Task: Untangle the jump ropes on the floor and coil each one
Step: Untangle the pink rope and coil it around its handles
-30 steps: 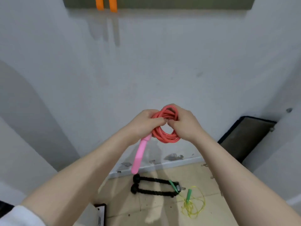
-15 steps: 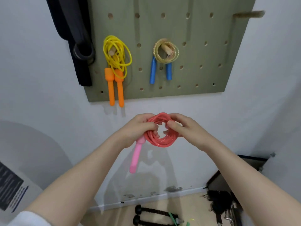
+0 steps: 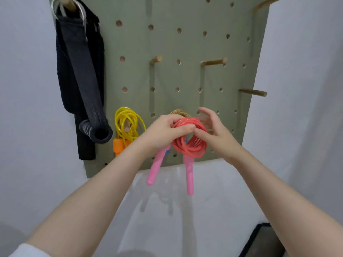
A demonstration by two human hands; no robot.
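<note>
**Red rope coiled and held up at the pegboard**

Now that the red jump rope (image 3: 189,140) is wound into a tight round bundle, its coiling looks finished, with both pink handles (image 3: 189,175) hanging straight down below the loops. It is held in the air in front of the green pegboard (image 3: 185,45), not resting on anything. The left hand (image 3: 163,134) grips the coil at its upper left, fingers curled round the strands and thumb pressed over the top. The right hand (image 3: 215,130) sits at the coil's right side; its thumb touches the strands, while its fingers are spread loosely behind the loops, not closed on them.

Behind the coil, a yellow rope (image 3: 128,123) with orange handles (image 3: 118,145) already hangs coiled on a peg, and a gold-coloured coil (image 3: 179,112) peeks out just above the left hand, so at least two ropes appear stowed. Several wooden pegs (image 3: 213,62) higher up stand bare. A black strap (image 3: 83,75) hangs at the board's left edge.

Judging by this, the red rope only needs a free peg. The floor is out of view, so whether more ropes wait there cannot be told.
</note>
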